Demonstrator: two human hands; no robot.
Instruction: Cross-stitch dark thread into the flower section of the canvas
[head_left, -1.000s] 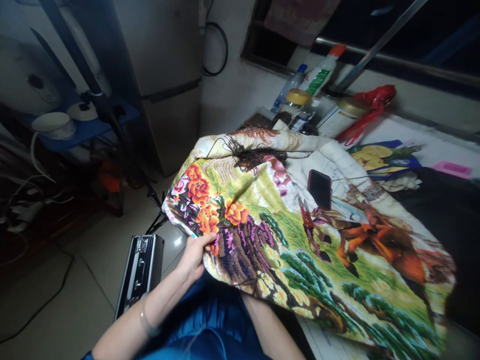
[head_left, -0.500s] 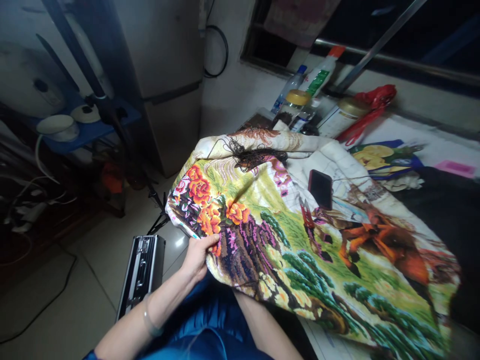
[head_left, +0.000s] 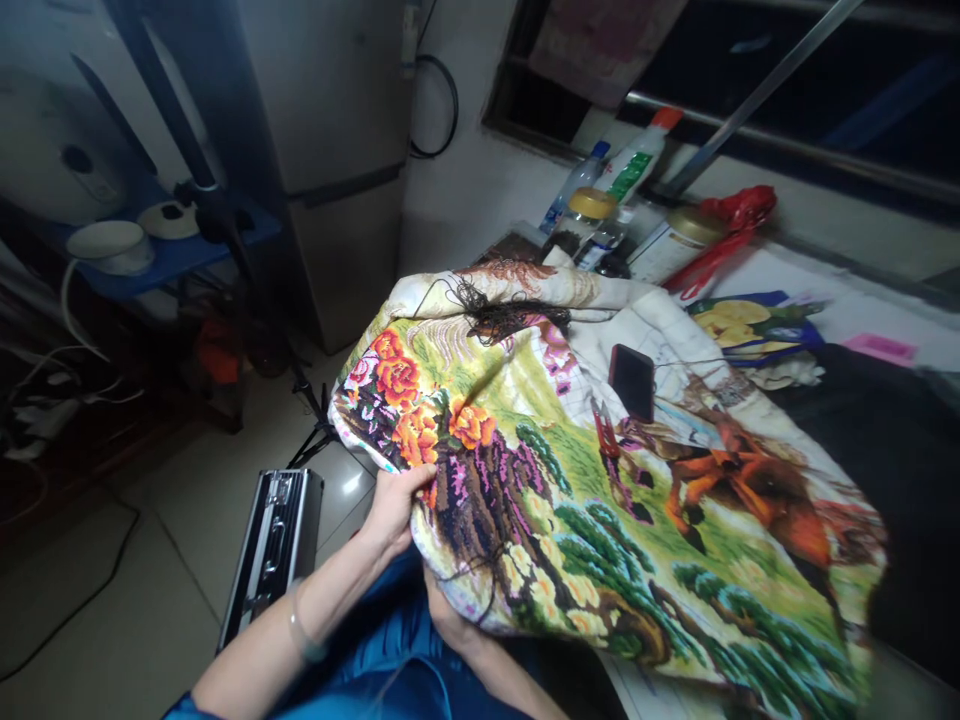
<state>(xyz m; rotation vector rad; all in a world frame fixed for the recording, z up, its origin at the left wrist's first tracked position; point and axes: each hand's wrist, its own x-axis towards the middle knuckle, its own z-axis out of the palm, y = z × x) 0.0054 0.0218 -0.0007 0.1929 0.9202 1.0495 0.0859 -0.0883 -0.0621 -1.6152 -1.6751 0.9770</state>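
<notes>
A large cross-stitch cloth [head_left: 465, 370] with flowers, trees and brown horses spreads over the table and hangs toward my lap. My left hand [head_left: 394, 505] grips its near left edge, thumb on top below the orange flowers and fingers underneath. Beneath the near edge is my right hand [head_left: 446, 605]; the cloth covers its fingers, so what they hold cannot be seen. A dark thread runs across the fabric near that edge. On the cloth lie a bundle of dark threads [head_left: 517, 318], small red-handled snips [head_left: 604, 430] and a phone [head_left: 632, 382].
Bottles, a gold-lidded jar [head_left: 591, 205], a can [head_left: 679, 240] and a red plastic bag [head_left: 739, 215] stand by the window. A metal case [head_left: 274, 550] and a tripod stand [head_left: 307, 400] are on the floor at left. Behind them is a fridge [head_left: 330, 200].
My right hand has moved up and left beneath the cloth's near edge. The right side of the cloth has shifted slightly left in view. My left hand keeps its grip.
</notes>
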